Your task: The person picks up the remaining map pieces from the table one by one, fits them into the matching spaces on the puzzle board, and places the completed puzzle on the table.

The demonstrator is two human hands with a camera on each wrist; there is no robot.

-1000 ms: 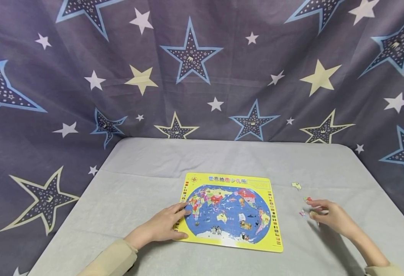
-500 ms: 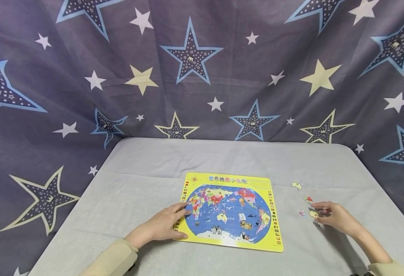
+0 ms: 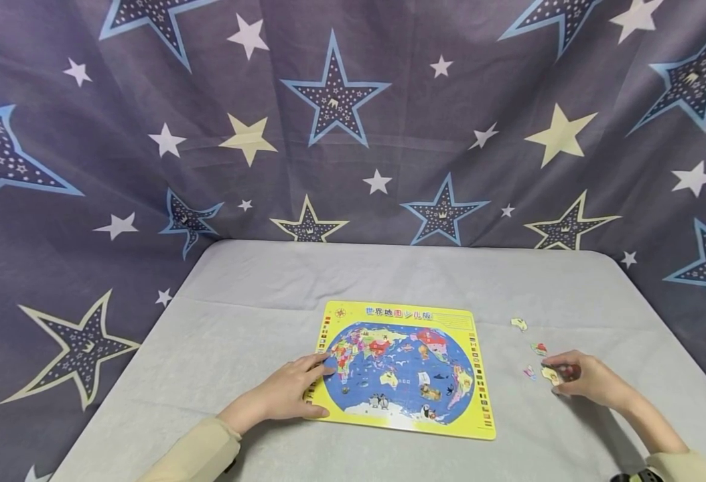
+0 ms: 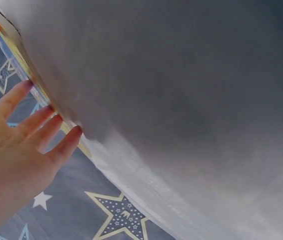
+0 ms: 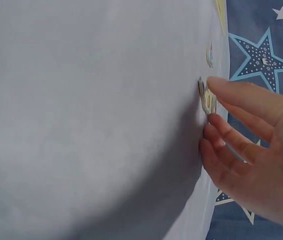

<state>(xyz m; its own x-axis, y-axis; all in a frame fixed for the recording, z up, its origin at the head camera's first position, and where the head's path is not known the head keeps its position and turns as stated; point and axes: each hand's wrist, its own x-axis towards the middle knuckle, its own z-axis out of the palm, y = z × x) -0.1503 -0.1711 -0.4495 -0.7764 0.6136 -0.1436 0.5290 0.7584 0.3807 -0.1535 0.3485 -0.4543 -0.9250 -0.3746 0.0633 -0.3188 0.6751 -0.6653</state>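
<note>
A yellow-bordered world-map puzzle board [image 3: 410, 430] lies on the grey cloth. My left hand [image 3: 289, 388] rests on its left edge, fingers spread and thumb at the lower left corner. In the left wrist view the fingertips of this left hand [image 4: 26, 145] reach the board's edge. Right of the board, my right hand [image 3: 594, 381] pinches a small yellowish puzzle piece [image 3: 550, 375] by its side. The right wrist view shows the piece [image 5: 207, 100] seen nearly edge-on, between thumb and fingers of the right hand [image 5: 251, 135], close over the cloth.
Three loose pieces lie near the right hand: a pale yellow piece [image 3: 518, 325] farthest back, a red and green piece [image 3: 538, 349], and a pink and blue piece [image 3: 530, 373]. A star-patterned curtain [image 3: 383, 161] stands behind the grey-covered table [image 3: 268, 274].
The right hand has shifted slightly right and toward me, and its yellowish piece now shows more fully. The red and green piece is uncovered. The left hand and board stay put.
</note>
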